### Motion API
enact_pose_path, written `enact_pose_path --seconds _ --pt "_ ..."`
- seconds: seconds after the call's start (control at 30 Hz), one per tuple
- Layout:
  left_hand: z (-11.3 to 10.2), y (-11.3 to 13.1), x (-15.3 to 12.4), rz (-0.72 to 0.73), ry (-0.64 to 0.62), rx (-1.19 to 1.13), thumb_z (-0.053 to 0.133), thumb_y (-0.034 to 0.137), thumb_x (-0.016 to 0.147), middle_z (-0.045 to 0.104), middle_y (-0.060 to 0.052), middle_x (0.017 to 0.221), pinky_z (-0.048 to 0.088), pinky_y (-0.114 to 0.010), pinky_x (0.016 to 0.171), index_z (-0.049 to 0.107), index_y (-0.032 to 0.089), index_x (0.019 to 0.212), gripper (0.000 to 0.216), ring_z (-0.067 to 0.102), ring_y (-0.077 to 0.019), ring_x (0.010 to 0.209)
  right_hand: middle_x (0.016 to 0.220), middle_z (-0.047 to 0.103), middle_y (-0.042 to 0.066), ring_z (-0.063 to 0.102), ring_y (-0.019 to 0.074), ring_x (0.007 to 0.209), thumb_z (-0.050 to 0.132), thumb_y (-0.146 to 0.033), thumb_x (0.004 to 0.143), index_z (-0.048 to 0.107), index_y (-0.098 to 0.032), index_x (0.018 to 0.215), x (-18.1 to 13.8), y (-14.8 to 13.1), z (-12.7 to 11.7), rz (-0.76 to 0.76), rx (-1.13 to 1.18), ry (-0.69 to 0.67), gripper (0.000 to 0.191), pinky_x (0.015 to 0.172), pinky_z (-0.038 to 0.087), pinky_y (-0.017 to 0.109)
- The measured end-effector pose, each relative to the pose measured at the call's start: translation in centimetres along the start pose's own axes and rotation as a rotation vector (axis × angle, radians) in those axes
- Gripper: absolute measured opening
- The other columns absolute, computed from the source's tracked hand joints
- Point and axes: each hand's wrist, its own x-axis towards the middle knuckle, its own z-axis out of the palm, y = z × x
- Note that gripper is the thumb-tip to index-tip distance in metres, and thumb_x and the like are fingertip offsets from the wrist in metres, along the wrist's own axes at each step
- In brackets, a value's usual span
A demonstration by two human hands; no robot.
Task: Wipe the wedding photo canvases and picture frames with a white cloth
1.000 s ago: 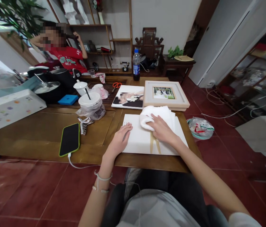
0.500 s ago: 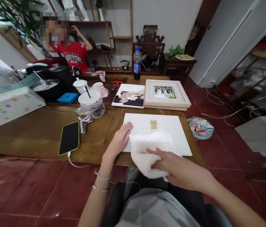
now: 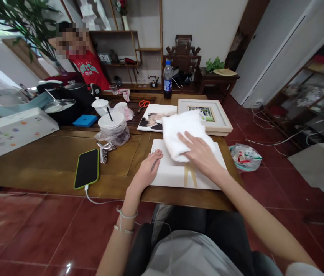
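My right hand [image 3: 199, 153] holds a folded white cloth [image 3: 183, 128], its fingers pressed onto the top. The cloth lies over the far part of a white board [image 3: 167, 176] at the table's near edge and reaches toward the frames behind. Below the cloth, two tan strips [image 3: 186, 176] of a flat shape show on the board; the rest of that shape is covered. My left hand [image 3: 148, 168] rests flat on the board's left edge, fingers stretched out and holding nothing.
Behind the board lie a photo panel [image 3: 147, 122] and a pale picture frame [image 3: 222, 122]. To the left are a charging phone [image 3: 87, 168], a lidded cup [image 3: 111, 120] and a blue box [image 3: 85, 120]. A bottle [image 3: 167, 82] stands farther back. A person in red [image 3: 91, 73] is across the table.
My right hand has moved the cloth away from me across the board, uncovering the tan strips near its front edge and covering the tan piece farther back. My left hand stays put.
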Motion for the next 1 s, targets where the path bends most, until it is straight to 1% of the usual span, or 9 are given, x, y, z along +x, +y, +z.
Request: enact_pose_path --seconds 0.1,0.2,0.37,0.53,0.63,0.7,0.83,0.9,1.0 --pt "0.0 0.0 0.0 -0.003 0.001 0.005 0.04 0.018 0.09 0.06 -0.014 0.124 0.035 -0.046 0.107 0.061 0.015 0.108 0.027 0.05 -0.0223 0.124 0.147 0.033 0.011 0.018 0.0369 0.137 0.047 -0.002 0.081 0.065 -0.021 0.11 1.1 -0.2 3.2 -0.033 -0.016 -0.121 0.039 0.104 0.019 0.063" --pt "0.0 0.0 0.1 -0.005 0.012 0.005 0.041 0.018 0.089 0.061 -0.013 0.123 0.035 -0.045 0.108 0.061 0.015 0.107 0.027 0.051 -0.0222 0.123 0.147 0.034 0.011 0.019 0.038 0.136 0.045 0.004 0.073 0.061 -0.022 0.118 1.2 -0.3 4.0 -0.022 0.015 -0.208 0.054 0.102 0.011 0.07" --pt "0.0 0.2 0.1 0.002 -0.004 0.02 0.04 0.017 0.089 0.062 -0.011 0.122 0.035 -0.045 0.108 0.062 0.017 0.104 0.027 0.049 -0.0222 0.124 0.14 0.043 0.016 0.029 0.0376 0.132 0.046 -0.002 0.072 0.063 -0.016 0.114 -0.8 -2.3 1.8 -0.089 0.083 -0.287 0.048 0.106 0.01 0.065" --pt "0.0 -0.3 0.0 0.013 -0.035 0.038 0.038 0.014 0.088 0.058 -0.011 0.127 0.034 -0.046 0.109 0.059 0.017 0.112 0.032 0.046 -0.023 0.126 0.14 0.044 0.011 0.032 0.0335 0.132 0.048 -0.007 0.075 0.066 -0.021 0.109 -5.1 -6.1 -0.8 -0.152 0.227 -0.362 0.042 0.11 0.013 0.057" --pt "0.0 -0.6 -0.1 0.024 -0.038 0.022 0.039 0.013 0.087 0.058 -0.013 0.128 0.033 -0.047 0.109 0.059 0.016 0.114 0.034 0.046 -0.0239 0.126 0.143 0.042 0.009 0.03 0.032 0.133 0.048 -0.008 0.073 0.065 -0.022 0.111 -6.3 -7.0 -1.6 -0.128 0.318 -0.423 0.044 0.11 0.015 0.057" --pt "0.0 -0.5 0.0 0.017 -0.045 0.023 0.039 0.014 0.087 0.057 -0.013 0.128 0.033 -0.048 0.109 0.058 0.016 0.116 0.035 0.045 -0.0242 0.127 0.142 0.043 0.008 0.029 0.031 0.134 0.047 -0.006 0.071 0.064 -0.022 0.113 -6.2 -6.7 -1.5 -0.088 0.331 -0.41 0.048 0.109 0.011 0.06" --pt "-0.1 -0.1 0.1 0.007 -0.049 0.039 0.037 0.017 0.09 0.059 -0.011 0.127 0.032 -0.046 0.11 0.06 0.017 0.113 0.032 0.045 -0.0233 0.128 0.142 0.043 0.008 0.022 0.0293 0.137 0.045 -0.004 0.065 0.061 -0.022 0.115 -4.1 -4.5 0.1 0.02 0.294 -0.279 0.056 0.105 -0.002 0.067" --pt "0.0 0.0 0.1 0.005 -0.034 0.037 0.038 0.018 0.09 0.06 -0.011 0.125 0.032 -0.047 0.109 0.061 0.017 0.11 0.03 0.047 -0.0229 0.126 0.145 0.039 0.01 0.016 0.0304 0.139 0.046 -0.005 0.064 0.061 -0.021 0.116 -2.6 -3.1 1.3 0.068 0.269 -0.249 0.057 0.104 -0.003 0.068" --pt "0.0 0.1 0.1 -0.009 -0.024 0.033 0.039 0.019 0.09 0.06 -0.011 0.125 0.033 -0.047 0.108 0.061 0.017 0.108 0.029 0.049 -0.0228 0.124 0.15 0.026 0.012 0.01 0.0345 0.139 0.047 -0.008 0.067 0.058 -0.019 0.121 -0.1 -1.6 2.9 0.108 0.228 -0.244 0.056 0.102 -0.001 0.07"
